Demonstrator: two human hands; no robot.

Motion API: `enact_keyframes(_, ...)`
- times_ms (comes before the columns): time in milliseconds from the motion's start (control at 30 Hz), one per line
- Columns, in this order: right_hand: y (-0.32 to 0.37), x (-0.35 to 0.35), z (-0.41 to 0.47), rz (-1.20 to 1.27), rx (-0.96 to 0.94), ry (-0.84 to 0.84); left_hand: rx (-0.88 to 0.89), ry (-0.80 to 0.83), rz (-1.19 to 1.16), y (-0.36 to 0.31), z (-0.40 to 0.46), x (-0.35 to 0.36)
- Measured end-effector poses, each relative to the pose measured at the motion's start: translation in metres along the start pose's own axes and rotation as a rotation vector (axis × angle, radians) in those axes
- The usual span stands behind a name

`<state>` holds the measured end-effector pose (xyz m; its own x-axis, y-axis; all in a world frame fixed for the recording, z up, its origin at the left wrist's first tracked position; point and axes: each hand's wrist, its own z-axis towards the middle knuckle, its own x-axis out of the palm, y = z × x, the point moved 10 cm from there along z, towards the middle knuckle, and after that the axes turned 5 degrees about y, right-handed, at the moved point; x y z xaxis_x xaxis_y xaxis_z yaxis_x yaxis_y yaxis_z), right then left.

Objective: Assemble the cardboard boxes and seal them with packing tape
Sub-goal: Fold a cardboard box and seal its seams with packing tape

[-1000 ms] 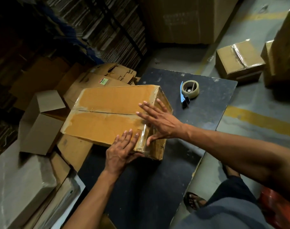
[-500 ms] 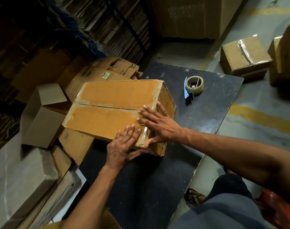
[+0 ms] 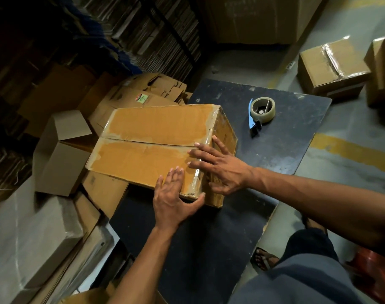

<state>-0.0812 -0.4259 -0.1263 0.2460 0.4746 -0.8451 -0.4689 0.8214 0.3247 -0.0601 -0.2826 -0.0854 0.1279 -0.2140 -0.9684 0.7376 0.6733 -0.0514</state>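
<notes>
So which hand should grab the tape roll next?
Probably the right hand: the tape dispenser lies on the dark board on that side, beyond the box. The left hand rests farther away, at the box's near corner.

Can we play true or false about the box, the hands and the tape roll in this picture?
1. Both hands lie flat on the box. True: the left hand and right hand press on it with straight fingers.
2. The tape roll is in the right hand. False: it lies alone on the dark board, beyond the box.
3. The box's top flaps are closed. True: they meet along a seam in the middle.
4. The box sits on the bare floor. False: it rests on the dark board, with its left end sticking out past the edge.
5. A taped box stands on the floor further away. True.
</notes>
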Motion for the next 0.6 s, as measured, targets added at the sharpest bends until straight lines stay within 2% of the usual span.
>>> enact_keyframes(200,0.002,0.002,-0.002,-0.076,0.047,0.039,-0.059,-0.013,-0.032,0.0,-0.002,0.005)
enact_keyframes(467,-0.001,0.02,-0.001,-0.07,0.171,0.003,-0.103,0.033,-0.082,0.005,0.003,0.002)
enact_keyframes(533,-0.002,0.024,0.001,-0.095,0.15,0.01,-0.048,0.08,-0.124,0.009,0.0,0.004)
enact_keyframes(600,-0.001,0.025,0.001,-0.098,0.129,0.006,0.099,0.148,-0.083,0.007,-0.006,0.01)
